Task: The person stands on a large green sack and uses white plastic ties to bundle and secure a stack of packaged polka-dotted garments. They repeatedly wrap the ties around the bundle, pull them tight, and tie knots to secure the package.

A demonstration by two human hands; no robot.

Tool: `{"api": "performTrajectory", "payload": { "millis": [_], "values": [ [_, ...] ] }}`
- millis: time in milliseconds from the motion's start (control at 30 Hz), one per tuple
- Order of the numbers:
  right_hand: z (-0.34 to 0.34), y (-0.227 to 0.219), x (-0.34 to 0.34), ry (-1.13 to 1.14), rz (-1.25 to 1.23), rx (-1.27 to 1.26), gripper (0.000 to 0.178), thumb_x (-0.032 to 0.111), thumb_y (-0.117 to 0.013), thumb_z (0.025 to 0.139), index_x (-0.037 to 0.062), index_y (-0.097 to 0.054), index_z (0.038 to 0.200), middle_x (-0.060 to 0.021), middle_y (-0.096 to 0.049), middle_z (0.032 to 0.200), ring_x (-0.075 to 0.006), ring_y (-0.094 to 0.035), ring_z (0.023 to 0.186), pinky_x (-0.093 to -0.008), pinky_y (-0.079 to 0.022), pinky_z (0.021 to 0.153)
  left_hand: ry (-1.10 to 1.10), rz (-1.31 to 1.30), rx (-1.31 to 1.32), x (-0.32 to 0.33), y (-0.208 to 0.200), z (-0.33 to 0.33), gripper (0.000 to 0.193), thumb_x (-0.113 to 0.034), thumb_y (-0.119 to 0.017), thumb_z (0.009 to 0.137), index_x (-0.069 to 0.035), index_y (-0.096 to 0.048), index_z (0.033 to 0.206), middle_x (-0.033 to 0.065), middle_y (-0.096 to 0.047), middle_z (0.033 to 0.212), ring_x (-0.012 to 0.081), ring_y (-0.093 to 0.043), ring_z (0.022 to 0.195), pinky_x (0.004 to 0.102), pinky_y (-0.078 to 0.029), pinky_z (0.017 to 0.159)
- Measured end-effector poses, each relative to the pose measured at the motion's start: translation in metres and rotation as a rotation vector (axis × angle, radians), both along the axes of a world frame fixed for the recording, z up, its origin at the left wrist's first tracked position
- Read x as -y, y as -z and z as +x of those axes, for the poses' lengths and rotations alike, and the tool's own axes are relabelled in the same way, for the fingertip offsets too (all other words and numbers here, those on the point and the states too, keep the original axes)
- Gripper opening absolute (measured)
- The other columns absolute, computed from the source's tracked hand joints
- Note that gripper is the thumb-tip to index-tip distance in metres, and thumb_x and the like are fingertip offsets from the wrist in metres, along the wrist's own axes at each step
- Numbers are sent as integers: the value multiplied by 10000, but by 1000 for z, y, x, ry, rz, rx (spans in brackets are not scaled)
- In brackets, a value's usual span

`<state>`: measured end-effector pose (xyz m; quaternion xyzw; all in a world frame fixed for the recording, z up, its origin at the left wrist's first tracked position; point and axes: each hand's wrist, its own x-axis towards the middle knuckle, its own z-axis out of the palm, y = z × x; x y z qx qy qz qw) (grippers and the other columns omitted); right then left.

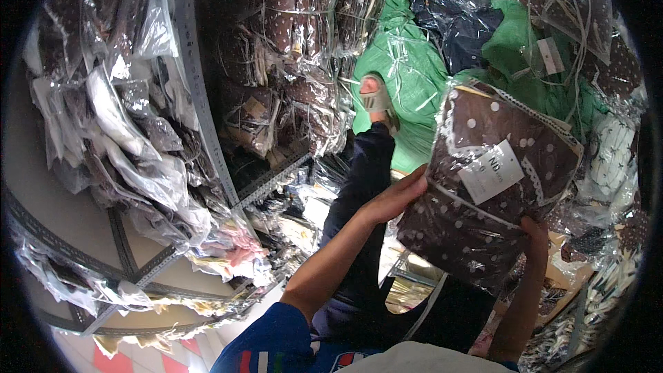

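Observation:
Both of my hands hold a brown garment with white polka dots and lace trim, folded in a clear plastic bag [449, 231]. A white paper tag [492, 171] shows through on its upper face. My left hand [400, 197] is closed on the package's left edge, its fingers partly hidden underneath. At the lower right edge my right hand [535, 238] grips with the thumb on top, the other fingers hidden behind. The package is tilted in front of me, above the green sacks.
Green sacks [407, 90] tied with string lie ahead, a dark bagged garment [459, 21] on top. My sandalled foot [376, 100] rests against them. Metal shelving [200, 90] stands at left with bagged clothes [131, 131]. Bundled brown packages [297, 21] are stacked beyond; white packages [611, 155] lie at right.

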<state>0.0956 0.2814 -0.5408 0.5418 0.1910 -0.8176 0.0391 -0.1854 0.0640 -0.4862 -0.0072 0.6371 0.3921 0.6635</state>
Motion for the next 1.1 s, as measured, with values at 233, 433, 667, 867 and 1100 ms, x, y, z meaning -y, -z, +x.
{"api": "performTrajectory", "payload": {
  "millis": [233,433,667,867,1100],
  "values": [
    [-29,28,0,-38,144,232,632,261,-751,740,-5,-508,1259,-114,-572,1200,-249,-556,1047,-371,-436,927,-105,-256,91,0,56,-44,606,-499,-418,968,-104,-337,1421,108,-477,1348,235,-478,1211,382,-410,975],
    [-97,29,15,101,134,154,452,203,-697,803,-16,-574,1179,-104,-603,1145,-238,-591,981,-373,-471,889,-58,-373,-76,61,81,-67,533,-447,-425,979,-97,-405,1380,111,-502,1332,189,-497,1192,363,-446,904],
    [-133,52,30,-31,256,65,471,207,-715,779,-34,-578,1160,-105,-603,1152,-238,-594,993,-367,-468,894,-488,-237,69,58,77,-84,601,-462,-379,994,-46,-342,1426,76,-411,1423,189,-388,1298,355,-306,1060],
    [-156,39,21,12,64,34,557,222,-749,722,-11,-562,1193,-94,-605,1144,-228,-591,993,-353,-466,888,-563,-229,185,57,74,-91,715,-595,-382,940,-36,-399,1386,69,-442,1396,187,-419,1263,366,-318,1052],
    [-144,42,19,-63,66,70,787,309,-725,724,-61,-403,1340,-169,-493,1307,-278,-517,1154,-370,-414,982,-510,-258,123,56,73,-87,601,-501,-417,969,-16,-483,1319,104,-548,1291,219,-523,1163,363,-349,1031]
  ]
}}
